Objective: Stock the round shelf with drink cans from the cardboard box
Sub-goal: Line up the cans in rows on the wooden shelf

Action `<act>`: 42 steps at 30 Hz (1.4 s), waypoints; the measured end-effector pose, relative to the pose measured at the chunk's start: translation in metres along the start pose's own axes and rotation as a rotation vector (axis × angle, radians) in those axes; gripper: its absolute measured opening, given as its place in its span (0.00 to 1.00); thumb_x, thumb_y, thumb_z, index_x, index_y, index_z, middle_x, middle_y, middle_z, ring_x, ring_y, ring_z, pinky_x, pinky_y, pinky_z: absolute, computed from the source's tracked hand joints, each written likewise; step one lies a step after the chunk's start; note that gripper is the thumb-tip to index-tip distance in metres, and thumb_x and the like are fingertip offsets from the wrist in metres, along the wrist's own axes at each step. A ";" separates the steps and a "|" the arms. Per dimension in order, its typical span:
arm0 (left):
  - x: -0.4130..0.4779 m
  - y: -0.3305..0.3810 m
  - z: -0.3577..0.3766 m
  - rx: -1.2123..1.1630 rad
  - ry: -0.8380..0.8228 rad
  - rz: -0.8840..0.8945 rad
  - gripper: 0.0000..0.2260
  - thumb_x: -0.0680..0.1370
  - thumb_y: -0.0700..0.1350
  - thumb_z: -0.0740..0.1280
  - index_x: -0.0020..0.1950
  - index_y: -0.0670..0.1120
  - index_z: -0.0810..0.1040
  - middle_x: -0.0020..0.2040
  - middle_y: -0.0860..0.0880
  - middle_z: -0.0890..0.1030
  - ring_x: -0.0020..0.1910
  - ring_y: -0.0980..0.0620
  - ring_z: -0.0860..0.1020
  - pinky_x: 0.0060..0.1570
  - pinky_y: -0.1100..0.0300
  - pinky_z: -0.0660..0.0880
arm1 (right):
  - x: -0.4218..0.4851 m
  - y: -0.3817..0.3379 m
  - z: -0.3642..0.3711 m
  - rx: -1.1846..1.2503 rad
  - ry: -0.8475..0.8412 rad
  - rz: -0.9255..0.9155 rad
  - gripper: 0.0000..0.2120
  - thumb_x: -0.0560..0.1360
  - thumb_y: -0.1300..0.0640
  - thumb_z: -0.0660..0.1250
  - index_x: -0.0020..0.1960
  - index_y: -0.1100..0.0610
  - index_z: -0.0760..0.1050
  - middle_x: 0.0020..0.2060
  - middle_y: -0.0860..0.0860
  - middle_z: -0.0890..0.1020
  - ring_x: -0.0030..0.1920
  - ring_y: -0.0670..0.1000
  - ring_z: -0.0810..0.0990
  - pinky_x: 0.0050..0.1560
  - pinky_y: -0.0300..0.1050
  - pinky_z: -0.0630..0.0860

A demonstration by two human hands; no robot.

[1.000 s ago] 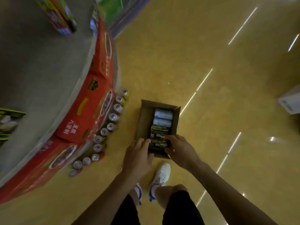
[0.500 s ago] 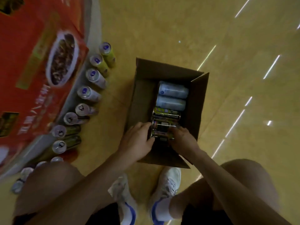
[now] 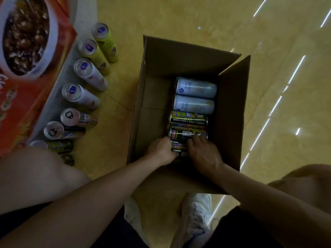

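Observation:
An open cardboard box [image 3: 231, 108] stands on the floor with several cans lying on their sides in a row. Two pale blue cans [image 3: 196, 87] lie at its far end, dark green-and-black cans [image 3: 188, 119] nearer me. My left hand [image 3: 162, 152] and my right hand [image 3: 203, 153] both reach into the near end and grip the nearest dark can [image 3: 179, 146] from its two ends. The round shelf's low grey ledge [image 3: 59, 76] at the left carries a curved row of upright cans [image 3: 81, 94].
A red printed panel [image 3: 26, 68] wraps the shelf above the ledge. My knees, black shorts and white shoes [image 3: 197, 217] fill the bottom of the view. Glossy yellow floor [image 3: 179, 17] lies beyond and to the right of the box.
I have crouched down, so the box and shelf cans look much closer. Both hands have gone from the box's near edge deeper inside and closed on the nearest dark can.

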State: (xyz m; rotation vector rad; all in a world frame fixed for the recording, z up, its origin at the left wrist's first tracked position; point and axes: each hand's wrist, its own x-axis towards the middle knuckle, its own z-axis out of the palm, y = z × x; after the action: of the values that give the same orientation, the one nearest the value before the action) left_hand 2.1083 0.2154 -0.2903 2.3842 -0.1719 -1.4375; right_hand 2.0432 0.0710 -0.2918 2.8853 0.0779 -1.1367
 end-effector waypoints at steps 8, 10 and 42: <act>0.009 -0.004 0.006 -0.474 -0.036 -0.116 0.05 0.81 0.38 0.66 0.54 0.46 0.72 0.50 0.47 0.75 0.47 0.50 0.76 0.44 0.55 0.78 | 0.003 0.003 0.004 0.140 0.044 0.021 0.27 0.77 0.57 0.68 0.71 0.57 0.61 0.68 0.56 0.68 0.67 0.58 0.69 0.51 0.50 0.77; 0.006 -0.005 0.007 -0.556 -0.047 -0.107 0.06 0.81 0.38 0.66 0.50 0.47 0.71 0.54 0.45 0.75 0.54 0.45 0.77 0.54 0.48 0.82 | 0.004 0.005 0.002 0.189 0.055 0.031 0.28 0.76 0.56 0.69 0.71 0.56 0.61 0.67 0.55 0.68 0.67 0.57 0.69 0.51 0.50 0.77; -0.003 0.010 -0.085 -1.172 0.185 0.285 0.22 0.74 0.56 0.73 0.63 0.46 0.78 0.56 0.46 0.85 0.55 0.49 0.84 0.54 0.51 0.79 | 0.007 -0.012 -0.088 1.461 0.095 -0.034 0.26 0.73 0.58 0.76 0.68 0.53 0.70 0.53 0.52 0.84 0.53 0.51 0.85 0.57 0.57 0.81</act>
State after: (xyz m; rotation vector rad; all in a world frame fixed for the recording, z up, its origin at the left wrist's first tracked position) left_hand 2.1819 0.2264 -0.2480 1.4126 0.2966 -0.7920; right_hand 2.1073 0.0880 -0.2329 4.0627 -1.1853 -1.4053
